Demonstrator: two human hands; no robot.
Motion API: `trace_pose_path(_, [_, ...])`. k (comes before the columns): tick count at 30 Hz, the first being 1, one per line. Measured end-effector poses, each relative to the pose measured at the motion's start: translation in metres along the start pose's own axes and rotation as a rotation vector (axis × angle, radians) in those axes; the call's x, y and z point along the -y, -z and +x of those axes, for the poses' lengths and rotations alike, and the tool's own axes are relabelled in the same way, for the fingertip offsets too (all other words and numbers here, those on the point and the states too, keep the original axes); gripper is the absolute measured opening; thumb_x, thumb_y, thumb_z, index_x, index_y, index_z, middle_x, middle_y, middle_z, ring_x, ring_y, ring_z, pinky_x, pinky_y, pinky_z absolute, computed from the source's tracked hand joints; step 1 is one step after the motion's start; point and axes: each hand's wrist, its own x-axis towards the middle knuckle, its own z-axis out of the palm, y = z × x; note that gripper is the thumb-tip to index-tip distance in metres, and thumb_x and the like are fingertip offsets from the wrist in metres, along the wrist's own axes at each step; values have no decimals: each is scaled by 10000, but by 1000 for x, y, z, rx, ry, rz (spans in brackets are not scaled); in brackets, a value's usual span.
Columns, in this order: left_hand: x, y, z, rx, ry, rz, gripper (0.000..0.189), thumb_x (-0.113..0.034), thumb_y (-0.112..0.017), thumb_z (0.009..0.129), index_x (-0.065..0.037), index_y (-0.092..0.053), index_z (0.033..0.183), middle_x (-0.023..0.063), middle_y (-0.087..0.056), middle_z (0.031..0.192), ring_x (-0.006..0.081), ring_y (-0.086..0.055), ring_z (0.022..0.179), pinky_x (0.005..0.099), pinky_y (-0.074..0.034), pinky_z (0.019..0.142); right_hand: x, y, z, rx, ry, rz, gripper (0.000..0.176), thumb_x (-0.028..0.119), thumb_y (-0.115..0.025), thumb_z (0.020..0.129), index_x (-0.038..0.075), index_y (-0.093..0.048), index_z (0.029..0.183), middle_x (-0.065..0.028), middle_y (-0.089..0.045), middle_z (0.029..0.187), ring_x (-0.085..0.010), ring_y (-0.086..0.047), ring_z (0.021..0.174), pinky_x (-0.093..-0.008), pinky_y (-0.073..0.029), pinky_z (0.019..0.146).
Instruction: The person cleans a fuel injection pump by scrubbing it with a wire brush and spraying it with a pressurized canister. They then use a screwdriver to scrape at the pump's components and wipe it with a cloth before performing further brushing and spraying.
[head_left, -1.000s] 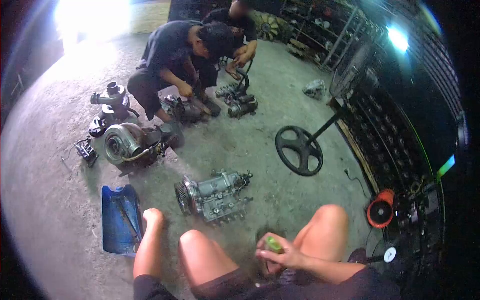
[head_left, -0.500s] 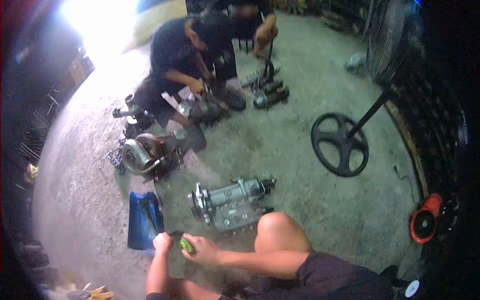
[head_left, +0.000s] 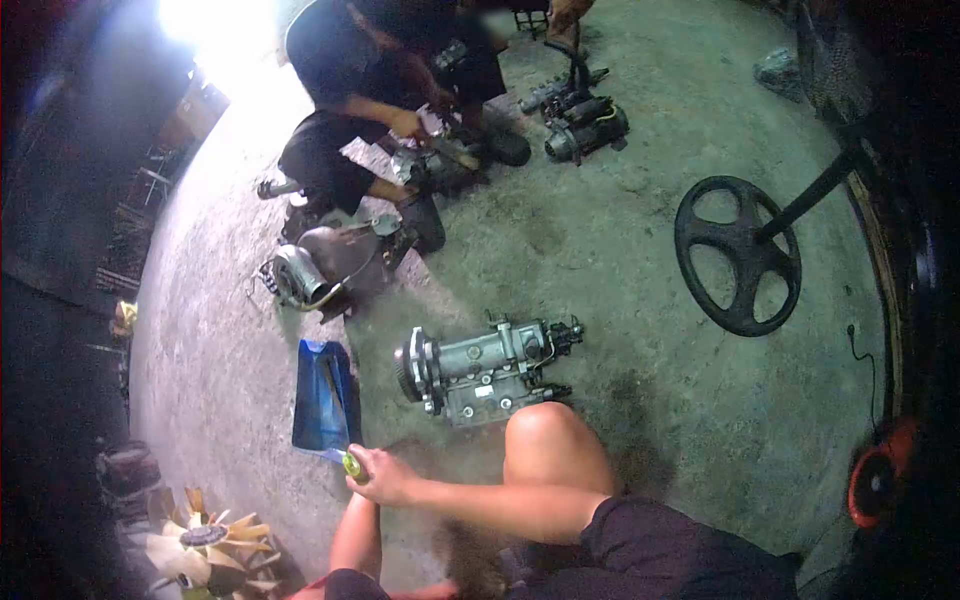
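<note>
My right hand [head_left: 385, 474] is closed around a yellow-green handle [head_left: 352, 466], whose tool end I cannot make out. It sits at the near corner of a blue scoop-like tray [head_left: 305, 425]. A dark thin stick [head_left: 333, 380] lies in that tray. Behind the right hand my left hand is hidden; only the left forearm [head_left: 356, 535] shows below, so its fingers cannot be seen. Just beyond my bent knee, a grey metal fuel injection pump [head_left: 475, 355] with a toothed gear at its left end rests on the floor.
A turbocharger [head_left: 298, 278] stands on the floor ahead left. Beyond it a crouching person's hand [head_left: 408, 125] works on metal parts [head_left: 440, 168]. Another pump [head_left: 590, 130] lies further back. To the right are a steering wheel [head_left: 740, 255] and an orange round device [head_left: 875, 480]; a fan [head_left: 205, 540] lies near left.
The view has shifted, so the floor things appear elsewhere. My right hand with the yellow-green handle has come over my left hand, which was visible as a fist beside the tray.
</note>
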Motion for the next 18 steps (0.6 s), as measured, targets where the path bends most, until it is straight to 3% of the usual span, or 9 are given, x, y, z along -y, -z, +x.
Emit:
trace_pose_path(5, [-3, 1, 2, 11, -7, 19, 304, -352, -601, 844, -110, -761, 933, 131, -739, 963, 306, -720, 912, 411, -569, 788, -1, 13, 3, 45, -91, -35, 558, 353, -663, 844, -6, -502, 1240, -265, -649, 1082, -432, -624, 1029, -483, -495, 869])
trace_pose_path(6, [-4, 2, 7, 9, -13, 18, 303, -352, -600, 844, -110, -761, 931, 130, -739, 961, 306, -720, 909, 411, -569, 786, -7, 14, 7, 77, -33, 20, 599, 386, -653, 844, 5, -497, 1279, -267, -647, 1103, -430, -621, 1047, -476, -500, 879])
trace_pose_path(10, [-8, 7, 3, 7, -37, 28, 300, -351, -596, 845, -113, -761, 925, 124, -741, 951, 305, -722, 900, 411, -570, 778, -4, 54, 4, 92, -91, -169, 663, 421, -652, 852, 15, -484, 1348, -268, -648, 1131, -412, -634, 1058, -447, -506, 903])
trace_pose_path(13, [-24, 22, 2, 3, -9, 142, 302, -356, -573, 866, -125, -758, 931, 106, -745, 941, 283, -727, 884, 403, -569, 765, -30, 63, 10, -112, -69, -176, 698, 419, -663, 853, 1, -467, 1376, -249, -656, 1149, -370, -653, 1059, -420, -511, 907])
trace_pose_path(14, [-20, 11, 13, 25, 17, 108, 306, -349, -563, 879, -125, -760, 946, 115, -743, 963, 280, -724, 909, 400, -565, 781, -32, 70, 10, -98, -158, -205, 726, 405, -678, 850, -35, -451, 1381, -239, -661, 1159, -329, -661, 1065, -392, -513, 911])
trace_pose_path(16, [-31, 17, 16, 73, 74, 58, 316, -328, -540, 905, -122, -763, 993, 139, -733, 1024, 278, -710, 984, 396, -554, 829, -33, 76, 14, -161, -149, -162, 728, 395, -683, 849, -51, -448, 1375, -250, -655, 1165, -328, -660, 1069, -385, -512, 914])
trace_pose_path(18, [-27, 0, 31, 51, 5, 75, 292, -322, -564, 888, -128, -764, 974, 114, -739, 1009, 272, -714, 968, 385, -558, 811, -46, 65, 14, -173, -110, -129, 741, 398, -686, 846, -73, -446, 1367, -268, -651, 1154, -328, -659, 1069, -384, -510, 919])
